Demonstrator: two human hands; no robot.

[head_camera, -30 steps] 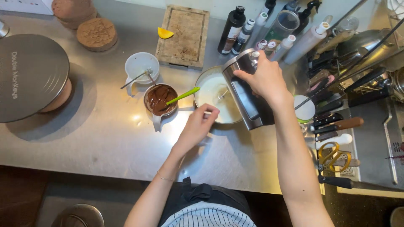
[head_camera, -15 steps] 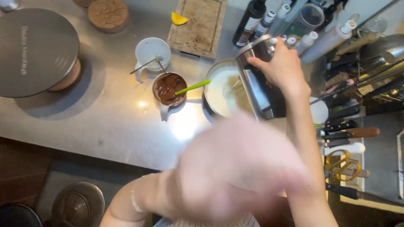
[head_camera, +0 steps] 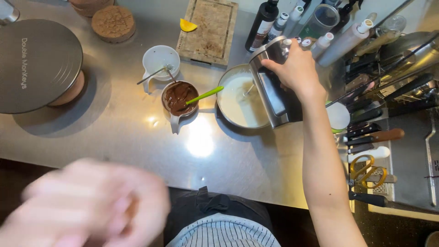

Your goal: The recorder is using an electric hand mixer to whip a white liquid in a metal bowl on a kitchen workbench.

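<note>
A: The fingers of the right hand (head_camera: pixel 297 68) are curled down over the top of the stand mixer's (head_camera: pixel 274 87) tilted head, clamped on it. The left hand (head_camera: pixel 91 206) is a blur low and close to the camera; whether its fingers are spread or closed I cannot tell, and it seems to hold nothing.

B: Where is the work?

A: The mixer stands at the back right of the steel counter (head_camera: pixel 137 142), its metal bowl (head_camera: pixel 240 103) just left of the head. The bowl holds a pale, smooth liquid, and a whisk attachment dips into it.

B: How far along?

A: The pale mixture looks thin, not whipped, I judge. Beside it a small white jug (head_camera: pixel 179 100) is full of glossy dark chocolate with a green spatula (head_camera: pixel 204 95) resting in it; the two are not combined. An emptied white cup (head_camera: pixel 160 61) with a spoon sits behind.

B: Textures elsewhere?

A: A worn wooden cutting board (head_camera: pixel 209 29), a matte grey round turntable (head_camera: pixel 36 64), and crumbly brown cake rounds (head_camera: pixel 113 23).
</note>
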